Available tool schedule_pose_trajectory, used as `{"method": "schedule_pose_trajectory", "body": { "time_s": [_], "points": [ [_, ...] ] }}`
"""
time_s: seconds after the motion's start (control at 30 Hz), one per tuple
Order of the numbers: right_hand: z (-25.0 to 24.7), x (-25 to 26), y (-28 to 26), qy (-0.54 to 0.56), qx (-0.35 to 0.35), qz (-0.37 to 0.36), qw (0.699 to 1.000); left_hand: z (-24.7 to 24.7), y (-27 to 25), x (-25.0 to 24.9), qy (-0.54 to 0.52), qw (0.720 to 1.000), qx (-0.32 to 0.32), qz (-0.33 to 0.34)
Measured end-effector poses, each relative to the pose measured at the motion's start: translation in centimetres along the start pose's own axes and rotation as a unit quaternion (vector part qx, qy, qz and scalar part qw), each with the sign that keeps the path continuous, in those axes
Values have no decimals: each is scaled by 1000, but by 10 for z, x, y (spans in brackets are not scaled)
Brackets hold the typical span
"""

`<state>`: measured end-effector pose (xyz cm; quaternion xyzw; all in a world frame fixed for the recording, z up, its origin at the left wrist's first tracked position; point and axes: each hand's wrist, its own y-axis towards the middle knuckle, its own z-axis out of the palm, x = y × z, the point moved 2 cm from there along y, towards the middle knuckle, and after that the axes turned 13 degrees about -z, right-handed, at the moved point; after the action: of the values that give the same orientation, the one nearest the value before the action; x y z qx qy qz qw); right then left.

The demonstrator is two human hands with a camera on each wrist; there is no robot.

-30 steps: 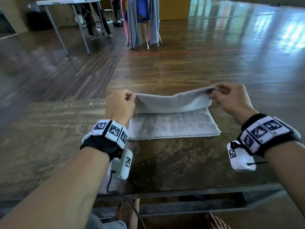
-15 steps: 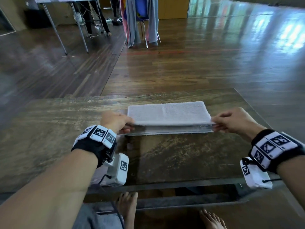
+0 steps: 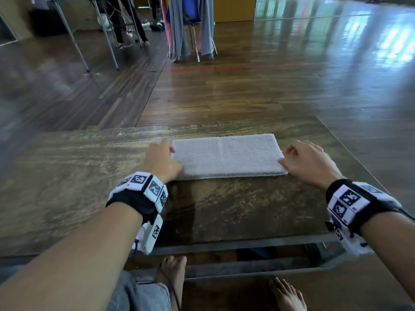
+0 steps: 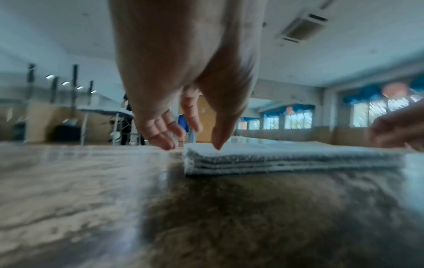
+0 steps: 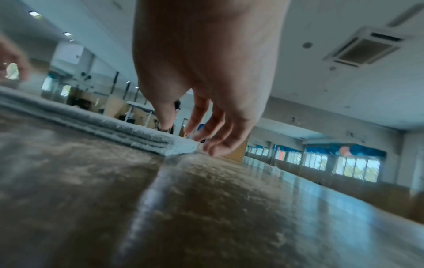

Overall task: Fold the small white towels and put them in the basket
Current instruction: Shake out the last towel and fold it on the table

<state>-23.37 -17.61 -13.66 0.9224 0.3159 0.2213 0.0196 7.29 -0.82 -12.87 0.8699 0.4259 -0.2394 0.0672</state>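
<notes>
A small white towel (image 3: 226,153) lies folded into a long flat strip on the worn wooden table (image 3: 78,176). Its stacked layers show in the left wrist view (image 4: 286,159) and the right wrist view (image 5: 119,130). My left hand (image 3: 165,159) sits at the towel's left end with relaxed fingers; its thumb tip touches the top layer (image 4: 218,146). My right hand (image 3: 301,161) sits at the right end, thumb on the near corner, fingers loose beside the edge (image 5: 206,143). Neither hand grips the cloth. No basket is in view.
The table's far edge (image 3: 224,127) lies just beyond the towel and its right edge (image 3: 350,153) is close to my right hand. On the floor beyond stand a chair draped with cloth (image 3: 190,28) and a folding table (image 3: 89,30). My bare feet (image 3: 173,272) are under the table.
The far half of the towel was brought toward me and laid over the near half. Both hands then let go of the corners and now rest with loose fingers at its ends.
</notes>
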Motion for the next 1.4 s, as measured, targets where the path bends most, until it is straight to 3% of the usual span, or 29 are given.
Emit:
{"method": "schedule_pose_trajectory", "body": {
  "time_s": [0.07,0.13,0.23,0.37,0.43,0.5,0.57,0.7,0.93,1.4],
  "points": [
    [1,11,1,-31,32,-105,993,5,-3,-10,4,994,21,107],
    [11,22,0,-37,134,-183,973,15,-7,-19,46,980,85,172],
    [16,37,3,-55,214,-177,959,23,-9,-27,147,964,129,179],
    [9,63,7,-166,231,-190,940,29,-12,-40,124,961,165,182],
    [13,77,5,-210,178,-228,934,36,-20,-48,91,958,156,225],
    [26,88,3,-185,137,-276,933,44,-25,-53,95,953,135,254],
    [40,95,3,-141,162,-299,930,56,-27,-51,132,948,144,252],
    [63,94,0,-7,256,-213,943,77,-28,-31,173,941,188,222],
    [64,74,4,-44,383,-187,904,81,-23,-19,193,931,215,224],
    [53,28,9,-73,350,-78,931,42,-19,11,228,934,240,133]
  ]
}}
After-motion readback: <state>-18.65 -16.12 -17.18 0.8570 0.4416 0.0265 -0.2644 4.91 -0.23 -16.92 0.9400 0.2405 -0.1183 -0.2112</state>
